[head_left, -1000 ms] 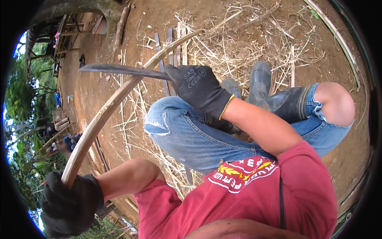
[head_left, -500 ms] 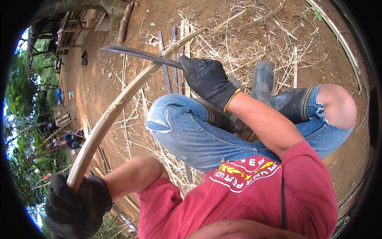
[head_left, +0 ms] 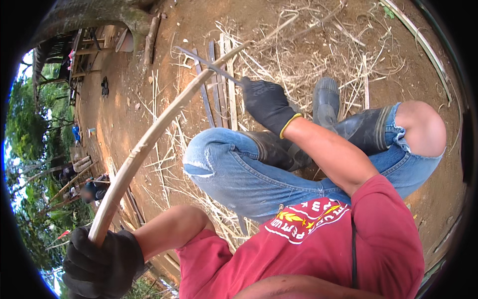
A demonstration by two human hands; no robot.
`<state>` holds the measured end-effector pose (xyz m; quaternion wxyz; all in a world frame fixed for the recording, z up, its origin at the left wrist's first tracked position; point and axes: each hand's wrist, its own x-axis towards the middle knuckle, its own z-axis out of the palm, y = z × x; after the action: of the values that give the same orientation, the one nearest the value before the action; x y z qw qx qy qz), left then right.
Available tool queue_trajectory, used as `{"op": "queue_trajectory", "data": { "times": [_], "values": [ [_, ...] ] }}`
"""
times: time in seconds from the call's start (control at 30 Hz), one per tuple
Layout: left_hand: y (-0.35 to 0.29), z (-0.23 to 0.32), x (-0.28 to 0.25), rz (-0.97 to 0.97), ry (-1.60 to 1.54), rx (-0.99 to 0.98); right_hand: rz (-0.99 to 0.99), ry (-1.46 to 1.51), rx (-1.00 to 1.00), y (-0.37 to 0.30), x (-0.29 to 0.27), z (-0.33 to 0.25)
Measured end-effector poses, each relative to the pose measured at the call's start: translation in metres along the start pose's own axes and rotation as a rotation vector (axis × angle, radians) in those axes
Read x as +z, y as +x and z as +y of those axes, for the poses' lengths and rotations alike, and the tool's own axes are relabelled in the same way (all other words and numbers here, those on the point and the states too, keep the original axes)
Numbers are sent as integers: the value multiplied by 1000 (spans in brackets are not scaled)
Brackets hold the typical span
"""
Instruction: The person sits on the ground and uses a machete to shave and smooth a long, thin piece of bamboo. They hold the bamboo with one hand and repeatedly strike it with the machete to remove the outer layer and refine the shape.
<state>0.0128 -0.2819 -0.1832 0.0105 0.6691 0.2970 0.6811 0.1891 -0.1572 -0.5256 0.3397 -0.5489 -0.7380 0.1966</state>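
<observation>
My left hand, in a black glove, is closed round the thick near end of a long pale strip of split wood or bamboo. From there the strip slants up and away to the right, thinning toward its far end. In a black glove with a yellow-edged cuff, my right hand grips a machete. Its handle is hidden in the fist. The narrow dark blade crosses the strip near the thin far part, apparently touching it, and points to the upper left.
Pale shavings cover the brown soil around my boots. Several flat slats lie beyond my bent knee. A long pole runs along the far right. At the left, a person is near stacked logs and trees.
My right hand and the machete have shifted slightly right, and the blade now shows narrower, nearly edge-on. My left hand and the strip's near end have moved a little right.
</observation>
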Motion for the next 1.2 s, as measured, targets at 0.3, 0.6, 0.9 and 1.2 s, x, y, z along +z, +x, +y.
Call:
{"op": "queue_trajectory", "data": {
  "times": [0.3,0.6,0.9,1.2],
  "values": [
    [-4,-6,6,-108,207,140,-69,107,-226,6,-79,-97],
    [-7,-8,28,124,38,128,-107,97,-3,12,-12,-41],
    [-4,-5,27,-44,-152,73,-173,-22,155,30,17,29],
    [-2,-17,28,306,172,162,-63,132,-170,21,-19,-60]
  ]
}}
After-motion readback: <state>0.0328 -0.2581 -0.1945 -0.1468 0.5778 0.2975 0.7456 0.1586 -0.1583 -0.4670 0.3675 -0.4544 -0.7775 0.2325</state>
